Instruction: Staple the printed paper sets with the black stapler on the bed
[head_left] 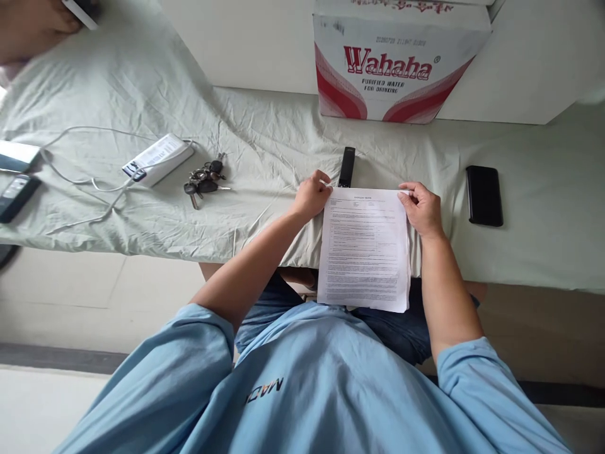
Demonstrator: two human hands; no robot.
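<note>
Printed paper sheets [363, 252], stacked with slightly uneven edges, lie over the front edge of the cloth-covered table, their lower part reaching over my lap. At the top left corner of the stack, my left hand [312, 197] is closed with its fingers curled on the paper. My right hand [422, 209] pinches the top right corner between thumb and fingers. Just beyond the top edge, nearer my left hand, is a slim black stapler [347, 165]; its near end meets the paper's edge.
Right of my hands lies a black phone [484, 195]. To the left are a bunch of keys [205, 176], a white power strip [158, 159] with cables, and a dark device [19, 197]. A Wahaha water carton [397, 69] stands behind. Part of another person [38, 28] shows at upper left.
</note>
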